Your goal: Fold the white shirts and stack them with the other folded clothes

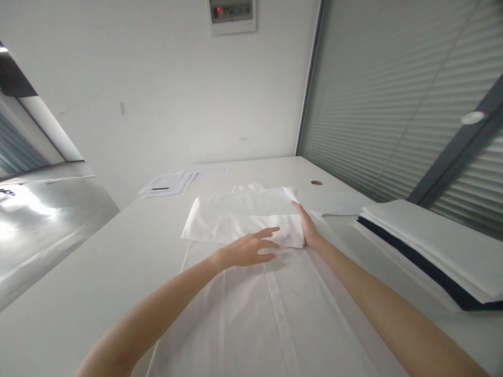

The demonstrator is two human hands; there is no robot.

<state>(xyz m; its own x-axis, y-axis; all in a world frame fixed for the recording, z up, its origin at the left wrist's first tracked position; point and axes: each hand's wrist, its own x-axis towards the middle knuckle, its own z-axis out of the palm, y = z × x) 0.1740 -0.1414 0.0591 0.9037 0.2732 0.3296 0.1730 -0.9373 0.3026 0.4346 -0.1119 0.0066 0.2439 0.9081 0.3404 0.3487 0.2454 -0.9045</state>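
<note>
A white button-up shirt [251,324] lies on the white table, its button placket running down the middle toward me and its collar at the far end. One sleeve [220,222] is laid across the upper part, and its end is near my hands. My left hand [251,248] is over the sleeve end and the placket, fingers spread. At the right side of the shirt, my right hand [308,228] stands on edge against the sleeve's end, its fingers stretched away from me. The underside of the right hand is hidden.
On the right lies a stack of folded white and dark cloth [432,251]. Papers [168,183] lie at the table's far left. A round cable hole [316,183] is near the back. The wall [176,78] and a blind-covered window [385,104] bound the table.
</note>
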